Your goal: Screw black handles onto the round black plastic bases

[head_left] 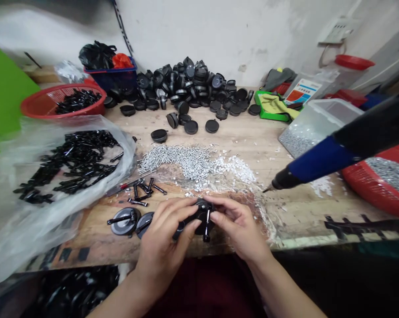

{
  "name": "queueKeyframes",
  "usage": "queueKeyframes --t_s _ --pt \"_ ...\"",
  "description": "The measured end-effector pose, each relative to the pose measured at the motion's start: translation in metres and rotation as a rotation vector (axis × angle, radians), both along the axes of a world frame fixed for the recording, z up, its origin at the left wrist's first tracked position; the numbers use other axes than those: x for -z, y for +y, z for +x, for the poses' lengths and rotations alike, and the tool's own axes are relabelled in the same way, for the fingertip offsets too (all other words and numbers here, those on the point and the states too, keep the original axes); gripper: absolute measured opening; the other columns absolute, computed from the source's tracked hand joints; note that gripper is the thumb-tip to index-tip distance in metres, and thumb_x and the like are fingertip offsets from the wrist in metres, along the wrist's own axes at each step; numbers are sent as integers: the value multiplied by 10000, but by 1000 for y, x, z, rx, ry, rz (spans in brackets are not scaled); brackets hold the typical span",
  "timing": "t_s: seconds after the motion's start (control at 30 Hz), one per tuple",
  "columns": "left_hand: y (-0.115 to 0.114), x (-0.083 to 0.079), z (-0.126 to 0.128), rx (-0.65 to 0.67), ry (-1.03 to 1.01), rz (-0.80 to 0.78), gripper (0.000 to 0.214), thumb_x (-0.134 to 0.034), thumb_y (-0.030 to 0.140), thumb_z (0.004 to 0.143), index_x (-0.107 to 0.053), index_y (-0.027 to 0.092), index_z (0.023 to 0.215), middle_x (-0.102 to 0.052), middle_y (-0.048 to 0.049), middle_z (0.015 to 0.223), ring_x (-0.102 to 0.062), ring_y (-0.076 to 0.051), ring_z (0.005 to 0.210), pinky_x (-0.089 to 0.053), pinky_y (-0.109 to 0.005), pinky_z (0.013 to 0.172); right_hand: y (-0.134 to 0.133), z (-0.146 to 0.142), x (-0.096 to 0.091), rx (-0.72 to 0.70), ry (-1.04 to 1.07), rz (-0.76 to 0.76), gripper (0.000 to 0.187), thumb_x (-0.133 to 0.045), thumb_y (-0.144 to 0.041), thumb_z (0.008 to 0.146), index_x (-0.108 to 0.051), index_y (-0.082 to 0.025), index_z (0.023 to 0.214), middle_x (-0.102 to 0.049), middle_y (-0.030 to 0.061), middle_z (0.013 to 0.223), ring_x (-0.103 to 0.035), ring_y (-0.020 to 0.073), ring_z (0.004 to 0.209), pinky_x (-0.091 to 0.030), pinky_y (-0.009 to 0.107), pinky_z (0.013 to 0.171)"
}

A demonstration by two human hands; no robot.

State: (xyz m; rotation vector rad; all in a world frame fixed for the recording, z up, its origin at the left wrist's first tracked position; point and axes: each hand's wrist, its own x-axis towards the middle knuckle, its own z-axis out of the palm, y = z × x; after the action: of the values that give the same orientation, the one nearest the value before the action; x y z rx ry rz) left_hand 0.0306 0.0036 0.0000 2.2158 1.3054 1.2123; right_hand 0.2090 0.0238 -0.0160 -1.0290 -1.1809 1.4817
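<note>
Both my hands hold one black round disc part [201, 214] with a black pin sticking down from it, just above the table's near edge. My left hand [168, 238] grips its left side with curled fingers. My right hand [237, 225] pinches its right side. Left of my hands lie two assembled discs with pins [125, 219]. A few loose black pins [144, 190] lie beyond them. A spread of small silver screws [182, 161] and white bits [235, 165] covers the wood just past my hands.
A blue-and-black power screwdriver [335, 154] hangs in from the right, tip down. A clear bag of black pins [70, 163] is at left, a red basket [58, 99] behind it, a heap of black discs [189, 88] at the back, and screw containers [318, 121] and a red basin [381, 185] at right.
</note>
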Motion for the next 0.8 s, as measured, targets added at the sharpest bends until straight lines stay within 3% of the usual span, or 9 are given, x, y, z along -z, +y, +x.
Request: queueKeyframes --t_s 0.2,0.37,0.47,0.57,0.63,0.7,0.8 --pt "-1 -1 6 -12 46 51 319 -574 22 821 -587 190 1092 -651 -73 1129 -541 -185 1080 -433 -351 951 0 -7 -1 10 -14 23 292 -683 -196 767 -705 -301 1039 -710 16 1087 -646 163 1028 -504 324 930" --pt "-1 3 2 7 42 -31 326 -534 70 858 -554 207 1153 -631 -76 1171 -522 -189 1126 -418 -357 981 -2 -5 4 26 17 -9 285 -698 -225 757 -705 -294 1034 -712 25 1074 -657 173 990 -524 340 903" --pt "-1 6 -3 91 128 -102 489 -536 201 884 -419 234 1358 -516 -105 1352 -413 -240 1270 -364 -429 1052 -1 -4 4 41 63 -50 283 -706 -243 753 -701 -293 1032 -715 28 1068 -660 170 984 -531 330 893" --pt "-1 10 -2 136 157 -209 808 -680 425 766 -283 255 1449 -369 -134 1473 -324 -313 1348 -346 -495 1072 1 -8 2 56 61 -70 276 -717 -271 741 -699 -265 1017 -714 41 1062 -670 173 949 -544 331 868" --pt "1 14 1 74 85 -241 827 -717 420 731 -308 265 1432 -382 -138 1460 -361 -309 1337 -368 -490 1062 1 -13 -2 67 32 -68 295 -731 -297 722 -689 -242 1009 -715 46 1026 -679 170 876 -563 316 796" --pt "5 18 3 -29 -64 -246 652 -697 321 765 -425 262 1355 -472 -122 1384 -433 -284 1292 -390 -468 1050 5 -18 -7 51 -28 -32 310 -731 -318 720 -676 -227 1012 -712 42 965 -677 159 792 -564 294 713" --pt "15 17 0 -155 -519 -436 424 -679 289 769 -577 220 1175 -607 -102 1202 -592 -254 1084 -507 -415 903 21 -26 -20 -34 -288 163 186 -605 -334 843 -687 -220 965 -705 33 885 -658 153 758 -526 300 707"
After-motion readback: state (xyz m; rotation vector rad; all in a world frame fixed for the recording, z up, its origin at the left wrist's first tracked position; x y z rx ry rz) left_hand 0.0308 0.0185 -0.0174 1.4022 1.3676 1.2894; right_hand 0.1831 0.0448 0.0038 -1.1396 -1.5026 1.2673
